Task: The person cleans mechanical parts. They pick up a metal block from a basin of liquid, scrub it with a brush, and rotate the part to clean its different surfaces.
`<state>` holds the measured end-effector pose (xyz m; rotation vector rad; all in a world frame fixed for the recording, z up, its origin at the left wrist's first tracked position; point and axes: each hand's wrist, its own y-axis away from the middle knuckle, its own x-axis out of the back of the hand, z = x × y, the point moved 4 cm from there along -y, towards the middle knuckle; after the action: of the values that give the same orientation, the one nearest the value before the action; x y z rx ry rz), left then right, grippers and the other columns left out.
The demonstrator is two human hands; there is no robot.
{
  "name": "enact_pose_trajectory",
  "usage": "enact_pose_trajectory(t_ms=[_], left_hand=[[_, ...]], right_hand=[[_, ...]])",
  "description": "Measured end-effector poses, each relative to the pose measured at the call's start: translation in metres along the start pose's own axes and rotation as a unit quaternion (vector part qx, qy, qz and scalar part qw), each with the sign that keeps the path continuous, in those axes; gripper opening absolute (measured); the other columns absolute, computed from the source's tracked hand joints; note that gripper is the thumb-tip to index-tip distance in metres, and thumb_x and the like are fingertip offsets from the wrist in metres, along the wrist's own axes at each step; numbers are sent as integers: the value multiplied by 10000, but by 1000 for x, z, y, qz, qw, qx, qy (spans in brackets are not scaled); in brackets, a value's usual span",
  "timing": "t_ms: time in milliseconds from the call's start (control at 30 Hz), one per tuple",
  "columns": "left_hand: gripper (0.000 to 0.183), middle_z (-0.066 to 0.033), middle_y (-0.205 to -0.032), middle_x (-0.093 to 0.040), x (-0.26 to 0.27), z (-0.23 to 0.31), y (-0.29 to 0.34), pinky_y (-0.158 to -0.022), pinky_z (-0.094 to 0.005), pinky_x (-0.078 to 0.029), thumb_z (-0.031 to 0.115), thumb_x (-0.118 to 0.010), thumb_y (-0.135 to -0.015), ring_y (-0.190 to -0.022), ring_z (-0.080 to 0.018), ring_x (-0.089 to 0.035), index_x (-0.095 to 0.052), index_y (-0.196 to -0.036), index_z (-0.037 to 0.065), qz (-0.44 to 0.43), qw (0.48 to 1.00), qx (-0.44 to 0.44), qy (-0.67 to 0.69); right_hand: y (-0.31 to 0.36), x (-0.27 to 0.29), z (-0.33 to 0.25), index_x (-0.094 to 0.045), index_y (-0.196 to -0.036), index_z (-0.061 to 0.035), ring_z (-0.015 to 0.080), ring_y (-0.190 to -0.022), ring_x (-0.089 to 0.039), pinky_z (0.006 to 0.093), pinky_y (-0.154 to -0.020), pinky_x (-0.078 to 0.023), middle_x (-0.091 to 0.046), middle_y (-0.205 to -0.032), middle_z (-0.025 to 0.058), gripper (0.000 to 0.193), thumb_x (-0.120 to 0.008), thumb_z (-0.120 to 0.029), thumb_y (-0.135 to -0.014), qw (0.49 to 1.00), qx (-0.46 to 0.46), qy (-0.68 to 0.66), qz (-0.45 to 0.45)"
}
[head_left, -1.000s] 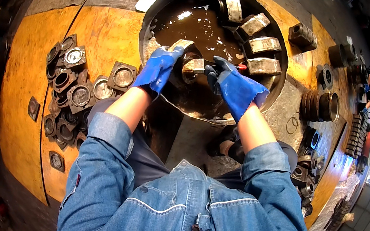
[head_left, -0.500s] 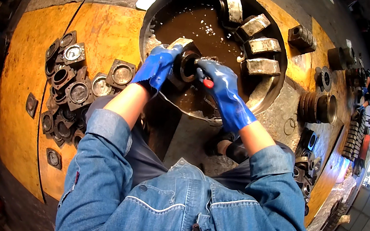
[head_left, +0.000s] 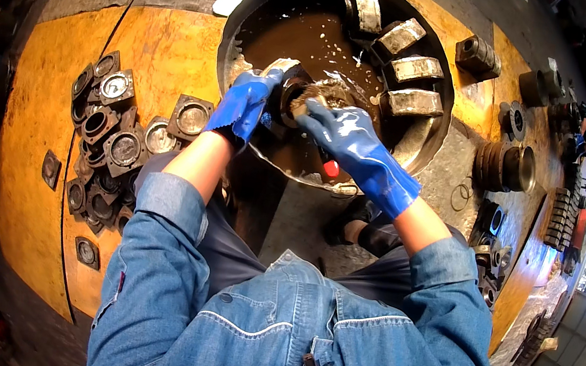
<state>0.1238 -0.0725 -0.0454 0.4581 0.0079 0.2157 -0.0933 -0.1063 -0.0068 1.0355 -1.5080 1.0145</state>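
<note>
Both hands grip part (head_left: 295, 93) over basin (head_left: 426, 140).

Blocks (head_left: 408, 66) crowd the basin (head_left: 426, 140) right side; its left liquid looks open; square housings (head_left: 112, 143) clutter left floor.

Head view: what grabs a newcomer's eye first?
The two bright blue gloved hands at the centre: the left hand holds a dark round metal part over a basin of muddy brown liquid, while the right hand works on it with a red-handled brush. Blocky metal parts line the basin's far right wall, and a heap of square housings lies on the yellow surface at left.
</note>
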Motion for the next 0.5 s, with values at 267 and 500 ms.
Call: enact_pose_trajectory(t_ms=[267,500], left_hand=[[504,-188,-1151,-737,-11,18,20,-917,-353,-541,393,-558,-1082,-1035,-246,-699,-693,-1254,-61,-17,993,-4,114],[633,-196,-1128,-767,-7,10,15,-942,-360,-528,509,-596,-1036,-1043,-264,-707,-702,-1259,-74,25,998,-4,-49]], right_hand=[[-10,-16,25,-612,-1428,-222,376,-1007,-737,458,-874,-591,-665,-1395,142,458,-618,-165,-974,996,-87,-7,-18],[-15,-36,34,-775,-1050,-31,137,-814,-705,307,-770,-563,-768,-919,79,222,-726,-230,-965,729,-489,-476,-47]])
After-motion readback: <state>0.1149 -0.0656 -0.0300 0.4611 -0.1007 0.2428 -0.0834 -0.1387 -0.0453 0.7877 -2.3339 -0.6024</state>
